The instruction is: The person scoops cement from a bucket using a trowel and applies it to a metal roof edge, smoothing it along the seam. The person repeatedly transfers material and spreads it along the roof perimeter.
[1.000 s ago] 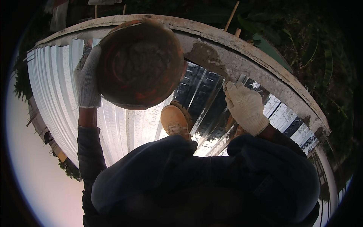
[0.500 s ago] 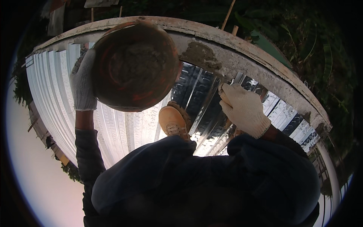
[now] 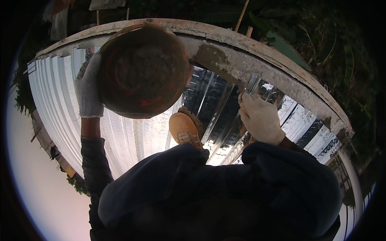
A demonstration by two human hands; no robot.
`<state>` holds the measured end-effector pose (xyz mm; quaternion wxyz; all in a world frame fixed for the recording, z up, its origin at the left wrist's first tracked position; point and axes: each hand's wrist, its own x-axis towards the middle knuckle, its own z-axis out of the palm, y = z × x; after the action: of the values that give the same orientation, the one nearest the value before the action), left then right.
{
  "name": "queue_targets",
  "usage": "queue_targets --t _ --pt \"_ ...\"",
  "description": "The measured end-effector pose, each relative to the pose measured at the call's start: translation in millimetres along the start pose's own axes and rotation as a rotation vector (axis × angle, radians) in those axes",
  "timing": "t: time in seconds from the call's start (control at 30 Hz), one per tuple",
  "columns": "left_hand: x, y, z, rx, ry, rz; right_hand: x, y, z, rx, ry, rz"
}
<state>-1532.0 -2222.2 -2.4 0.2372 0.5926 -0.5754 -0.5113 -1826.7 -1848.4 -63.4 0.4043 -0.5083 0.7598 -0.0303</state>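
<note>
The person is sitting or crouching on a corrugated metal roof [image 3: 60,108], and the concrete ledge [image 3: 257,68] that is curving along the upper edge of this roof is serving here as the landmark. The left hand [image 3: 88,90], in a white knitted glove, is holding a round reddish-brown bowl [image 3: 142,72] by its left rim, with the fingers closed around the edge; the bowl is hanging just below the left part of the ledge, and grey wet mortar is lying inside it. The right hand [image 3: 260,118], also in a white glove, is closed around the handle of a trowel [image 3: 225,74], just under the middle of the ledge. The blade of the trowel is reaching up and to the left from this hand and is resting flat against the face of the ledge, where a patch of grey mortar [image 3: 211,56] is sticking. A tan work boot [image 3: 185,128] is standing on the roof below the ledge, between the two hands and a little lower than the bowl. The dark blue trousers [image 3: 225,193] of the person are filling the lower part of the view. Beyond the ledge, on its far side, green plants [image 3: 321,36] and a thin wooden stick [image 3: 241,14] are showing.
</note>
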Motion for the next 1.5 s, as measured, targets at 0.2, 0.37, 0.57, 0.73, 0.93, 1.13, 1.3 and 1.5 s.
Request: queue_targets --t 0.2,0.37,0.57,0.73,0.93,1.13,1.3,1.5 --pt "4.7 -5.9 -8.1 -0.015 -0.035 0.005 -4.7 2.6 -6.8 -0.022 0.047 -0.076" --pt "5.2 -4.8 -6.7 0.022 -0.033 0.019 -16.7 11.2 -9.3 -0.025 0.091 -0.045" --pt "0.6 -2.4 -0.6 0.012 0.001 0.025 -12.7 18.6 -11.3 -0.009 0.169 -0.005" --pt "2.8 -1.5 -3.2 0.026 -0.049 0.006 3.1 23.8 -3.1 0.003 0.175 -0.059" --pt "1.9 0.4 3.9 0.05 -0.001 0.029 11.2 10.4 -13.3 -0.023 0.075 -0.076" --pt "-1.1 -5.6 3.8 0.04 -0.046 0.04 -19.4 17.5 -27.2 0.03 0.18 -0.143" --pt "-27.1 14.7 32.2 0.078 -0.103 0.038 -5.8 13.8 -58.9 -0.075 0.232 -0.298" --pt "-50.4 40.7 78.8 0.275 -0.131 0.251 49.0 -6.9 -85.6 -0.09 0.196 -0.249"
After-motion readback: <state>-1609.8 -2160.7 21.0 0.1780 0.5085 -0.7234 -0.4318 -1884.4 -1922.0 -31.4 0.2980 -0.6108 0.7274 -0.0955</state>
